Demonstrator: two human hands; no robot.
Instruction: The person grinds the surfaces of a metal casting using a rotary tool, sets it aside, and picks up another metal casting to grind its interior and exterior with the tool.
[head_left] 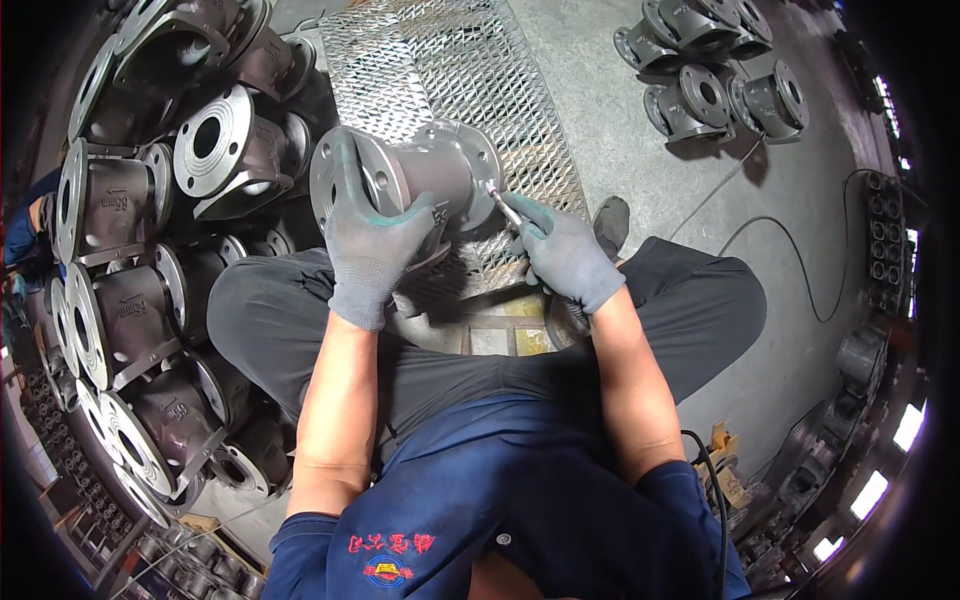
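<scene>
A grey cast-metal flanged valve body (437,172) lies on its side in front of me, above a metal mesh grating (375,70). My gloved left hand (372,235) clasps its left flange, with the thumb spread toward the body. In my gloved right hand (568,252) is a slim silver pen-shaped tool (509,212), perhaps a small grinder. Its tip meets the face or edge of the right flange, where a bright spot shows. The far sides of both flanges and the fingertips of my right hand are partly hidden.
Stacked flanged valve bodies (120,205) crowd the left side, close to my left knee. More flanged castings (692,103) stand on the concrete floor at the far right. A black cable (795,245) loops across the floor on the right. My shoe (611,222) rests beside the grating.
</scene>
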